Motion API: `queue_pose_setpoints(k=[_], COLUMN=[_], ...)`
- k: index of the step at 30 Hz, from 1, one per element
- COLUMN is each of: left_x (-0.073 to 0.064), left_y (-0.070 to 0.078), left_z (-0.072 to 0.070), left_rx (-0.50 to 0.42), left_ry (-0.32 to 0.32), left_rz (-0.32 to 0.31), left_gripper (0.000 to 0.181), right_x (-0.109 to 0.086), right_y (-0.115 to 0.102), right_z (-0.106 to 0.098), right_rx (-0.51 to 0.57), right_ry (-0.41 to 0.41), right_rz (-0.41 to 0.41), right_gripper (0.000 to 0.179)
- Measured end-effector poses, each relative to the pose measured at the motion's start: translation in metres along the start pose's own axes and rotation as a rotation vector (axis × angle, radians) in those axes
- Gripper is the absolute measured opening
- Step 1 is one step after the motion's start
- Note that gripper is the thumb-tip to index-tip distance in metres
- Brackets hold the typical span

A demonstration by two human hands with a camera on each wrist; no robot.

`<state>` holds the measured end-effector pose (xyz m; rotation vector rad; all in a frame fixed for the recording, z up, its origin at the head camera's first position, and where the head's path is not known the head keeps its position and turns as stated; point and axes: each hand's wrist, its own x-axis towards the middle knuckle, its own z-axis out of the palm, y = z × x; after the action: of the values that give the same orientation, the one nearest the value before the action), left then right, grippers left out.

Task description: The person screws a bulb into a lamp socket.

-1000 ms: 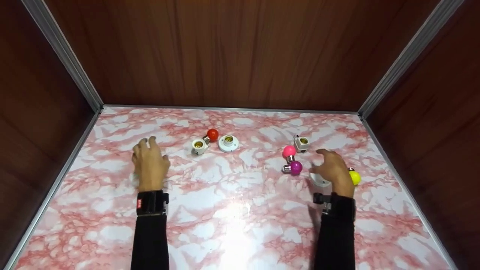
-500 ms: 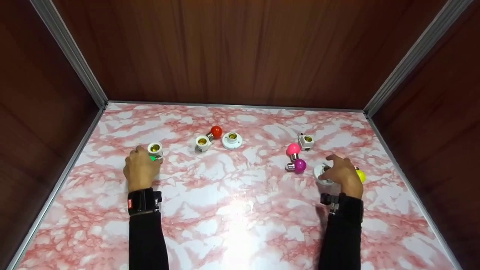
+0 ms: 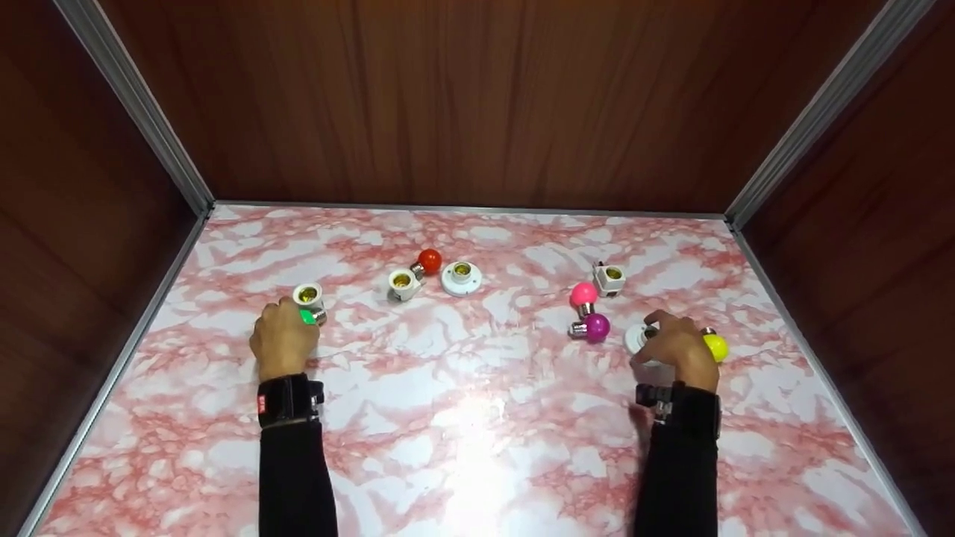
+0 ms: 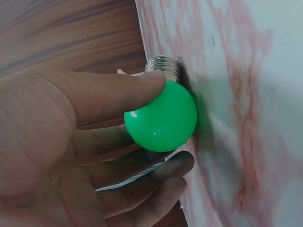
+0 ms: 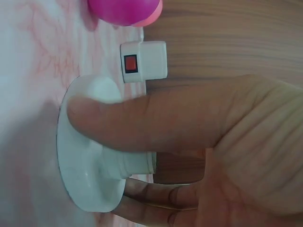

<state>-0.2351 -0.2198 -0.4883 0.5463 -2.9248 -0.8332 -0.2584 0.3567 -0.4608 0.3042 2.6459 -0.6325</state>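
My left hand [image 3: 283, 341] pinches a green light bulb [image 4: 163, 120] low at the table. In the left wrist view the thumb lies by its metal screw base and the fingers curl behind the globe. A white lamp socket [image 3: 308, 295] stands just beyond that hand. At the right, my right hand [image 3: 677, 349] grips a round white lamp holder [image 5: 85, 163], its thumb on the disc base and its fingers on the far side. The holder sits on the table, partly hidden by the hand. A yellow bulb [image 3: 717, 348] lies right beside the right hand.
Left of the middle are a red bulb [image 3: 429, 261], a white socket [image 3: 403, 284] and another round holder [image 3: 462, 280]. Pink [image 3: 583, 294] and purple [image 3: 597, 328] bulbs lie near a switched socket [image 3: 610, 280]. Wood-grain panels [image 3: 477, 104] enclose the marbled table.
My left hand has come down and taken hold of the green bulb, bringing the socket behind it into view. My right hand has closed in on the round lamp holder.
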Motion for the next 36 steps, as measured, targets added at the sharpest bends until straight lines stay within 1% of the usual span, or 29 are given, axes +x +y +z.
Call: queue_pose_setpoints(k=[7,14,18,21,24,28,30,33,36], left_x=[0.0,-0.001,-0.002,-0.003,-0.005,-0.008,-0.011,-0.016,-0.021], left_y=[0.0,0.0,0.001,0.004,0.008,0.015,0.019,0.028,0.043], left_z=[0.0,0.001,0.001,-0.002,-0.005,-0.011,-0.013,-0.015,-0.016], left_rx=[-0.016,-0.035,-0.039,-0.041,-0.038,-0.029,-0.044,-0.076,-0.11], left_ry=[0.02,0.032,0.04,0.049,0.049,0.056,0.062,0.077,0.088], left_rz=[0.015,0.036,0.047,0.057,0.06,0.08,0.107,0.156,0.204], left_gripper=[0.044,0.044,0.044,0.044,0.045,0.045,0.044,0.037,0.033], right_x=[0.004,0.007,0.005,0.0,-0.008,-0.019,-0.024,-0.029,-0.031], right_y=[-0.003,-0.005,-0.009,-0.013,-0.018,-0.025,-0.028,-0.033,-0.037], right_z=[0.003,0.006,0.004,-0.002,-0.008,-0.015,-0.016,-0.018,-0.016], right_rx=[-0.006,-0.045,-0.031,0.008,0.044,0.095,0.13,0.178,0.218], right_ry=[0.014,0.024,0.007,0.02,0.07,0.184,0.256,0.363,0.445], right_rz=[-0.01,-0.016,-0.022,-0.037,-0.091,-0.2,-0.259,-0.349,-0.413], right_gripper=[0.088,0.088,0.088,0.089,0.089,0.087,0.086,0.083,0.076])
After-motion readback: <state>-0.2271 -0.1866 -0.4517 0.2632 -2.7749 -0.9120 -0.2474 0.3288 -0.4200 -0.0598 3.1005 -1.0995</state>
